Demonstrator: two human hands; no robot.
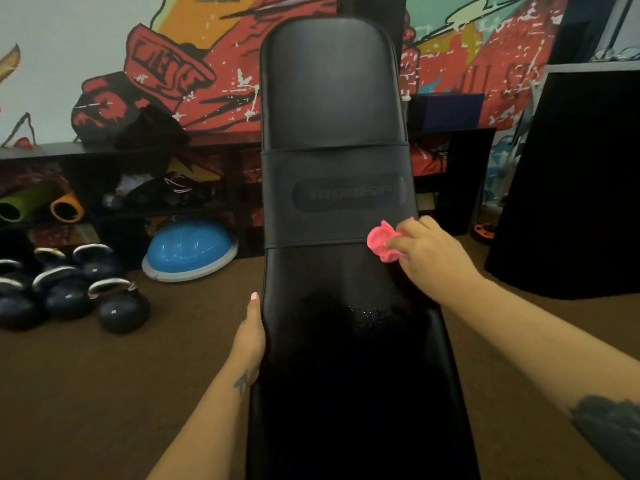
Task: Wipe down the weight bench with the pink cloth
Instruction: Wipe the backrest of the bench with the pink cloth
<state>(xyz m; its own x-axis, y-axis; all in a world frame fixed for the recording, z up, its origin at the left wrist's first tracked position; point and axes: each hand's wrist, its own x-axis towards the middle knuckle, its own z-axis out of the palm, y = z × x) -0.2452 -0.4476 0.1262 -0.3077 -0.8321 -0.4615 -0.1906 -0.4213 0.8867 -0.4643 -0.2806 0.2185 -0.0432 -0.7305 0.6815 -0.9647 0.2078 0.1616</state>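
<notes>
The black padded weight bench [332,109] runs away from me up the middle of the head view, its backrest inclined. A dark band with a logo crosses the pad. My right hand [431,259] presses a bunched pink cloth [381,242] onto the pad's right side, just below that band. My left hand [250,337] grips the bench's left edge lower down, fingers hidden under the pad. A patch of wet droplets [367,315] glistens on the pad between my hands.
Several black kettlebells [119,304] sit on the brown floor at left, beside a blue balance dome [189,251]. A low dark shelf [104,188] with rolled mats lines the mural wall. A tall black panel [571,181] stands at right.
</notes>
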